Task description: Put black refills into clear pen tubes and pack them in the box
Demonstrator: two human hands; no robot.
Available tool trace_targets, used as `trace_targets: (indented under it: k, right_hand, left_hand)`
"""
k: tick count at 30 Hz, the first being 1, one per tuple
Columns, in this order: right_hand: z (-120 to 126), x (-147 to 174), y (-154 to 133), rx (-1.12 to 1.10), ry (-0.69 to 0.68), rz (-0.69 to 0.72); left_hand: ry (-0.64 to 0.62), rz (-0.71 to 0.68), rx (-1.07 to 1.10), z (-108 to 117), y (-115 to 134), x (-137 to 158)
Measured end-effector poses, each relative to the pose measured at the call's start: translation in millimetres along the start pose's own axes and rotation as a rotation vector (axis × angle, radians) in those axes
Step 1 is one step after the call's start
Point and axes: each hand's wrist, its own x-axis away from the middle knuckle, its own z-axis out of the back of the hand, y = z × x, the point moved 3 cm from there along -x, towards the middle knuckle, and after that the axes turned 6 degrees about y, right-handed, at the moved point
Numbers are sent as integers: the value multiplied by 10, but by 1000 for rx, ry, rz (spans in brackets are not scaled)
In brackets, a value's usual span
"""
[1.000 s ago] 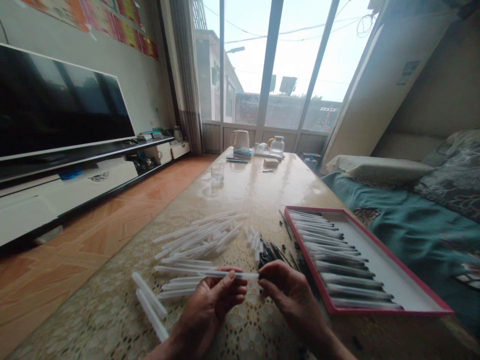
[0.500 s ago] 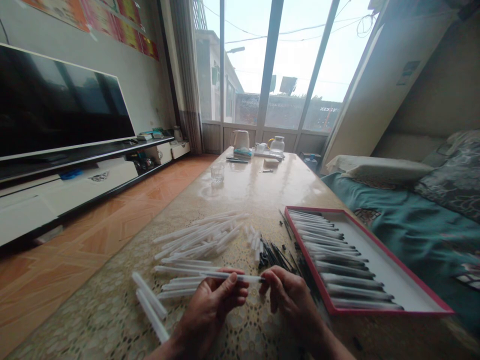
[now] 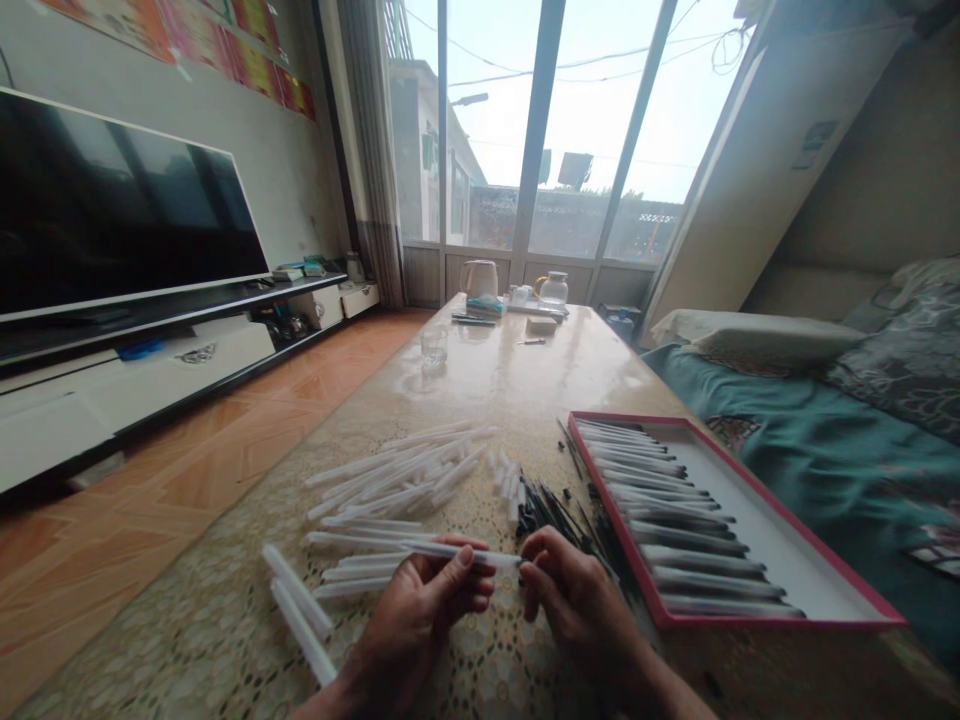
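Observation:
My left hand [image 3: 435,590] is closed round a slim pen [image 3: 501,559] with a pale translucent barrel, held level above the table between thumb and fingers. At the pen's right end, the curled fingertips of my right hand [image 3: 574,590] pinch close about the tip, hiding most of it. Left of my hands lies a pile of white pen barrels [image 3: 405,475]. Beyond my right hand are short clear caps [image 3: 507,478], small black pen parts [image 3: 544,508] and thin dark refills. A red-rimmed box [image 3: 784,500] on the right holds a row of pens [image 3: 697,530] with dark ends.
The patterned table [image 3: 487,390] carries a drinking glass [image 3: 433,346], a kettle [image 3: 481,280] and a glass jug [image 3: 553,289] farther back. A sofa with a teal cover [image 3: 735,420] borders the right side. A television [image 3: 127,210] stands on the left.
My right hand's index finger and thumb have shifted slightly at the pen's end, with the fingers a little more spread. My left hand keeps its hold on the pen, almost unmoved.

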Motion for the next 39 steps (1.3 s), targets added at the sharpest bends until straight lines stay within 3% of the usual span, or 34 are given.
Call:
trace_targets:
  k: [33, 39]
  right_hand:
    - [-16, 9, 17, 50, -59, 21]
    - [-25, 12, 18, 24, -68, 14]
  left_hand:
    - [7, 0, 0, -15, 3, 8]
    - [-40, 0, -12, -11, -21, -9]
